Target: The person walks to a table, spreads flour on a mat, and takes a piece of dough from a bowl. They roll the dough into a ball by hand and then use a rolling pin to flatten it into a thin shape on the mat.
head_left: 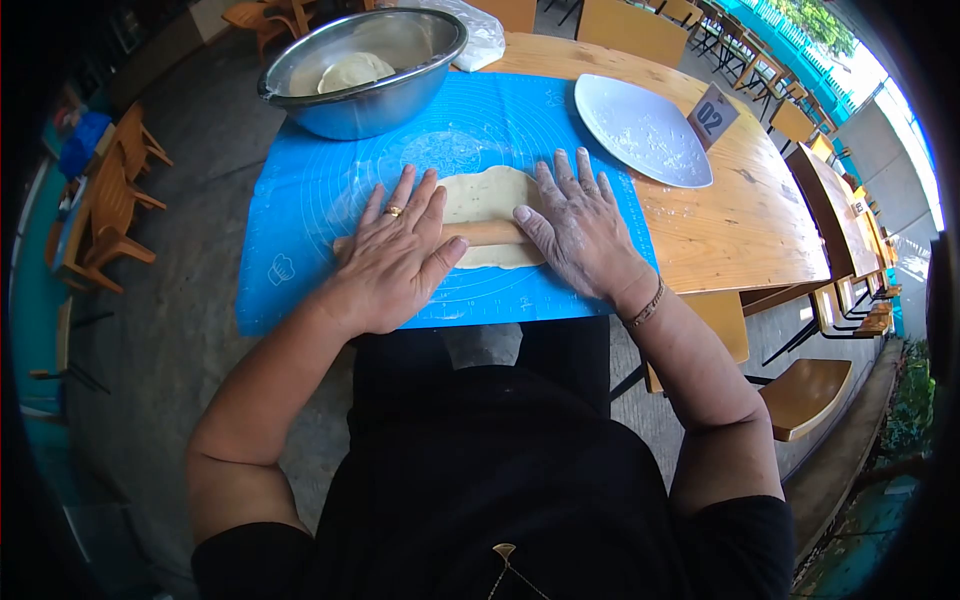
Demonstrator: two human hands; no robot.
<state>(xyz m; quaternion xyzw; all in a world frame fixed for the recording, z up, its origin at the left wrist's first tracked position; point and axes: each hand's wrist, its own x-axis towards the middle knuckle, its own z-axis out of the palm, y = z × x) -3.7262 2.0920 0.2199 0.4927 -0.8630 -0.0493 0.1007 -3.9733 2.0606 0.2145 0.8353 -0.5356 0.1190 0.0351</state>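
A flattened sheet of pale dough (488,194) lies on a blue silicone mat (300,215) printed with circles and rulers. Across the dough runs a wooden rolling pin (490,234), its ends mostly covered by my hands. My left hand (392,252) rests flat over the pin's left end, fingers stretched forward and a ring on one of them. Over the right end lies my right hand (582,226), palm down, fingers spread and dusted with flour. Neither hand wraps round the pin. Loose flour whitens the mat beyond the dough.
At the mat's far left stands a steel bowl (380,115) with a ball of dough (355,72) inside. A floury white plate (640,130) and a "02" card (711,118) are at the right on the wooden table (740,230). Behind the bowl sits a plastic bag (482,36).
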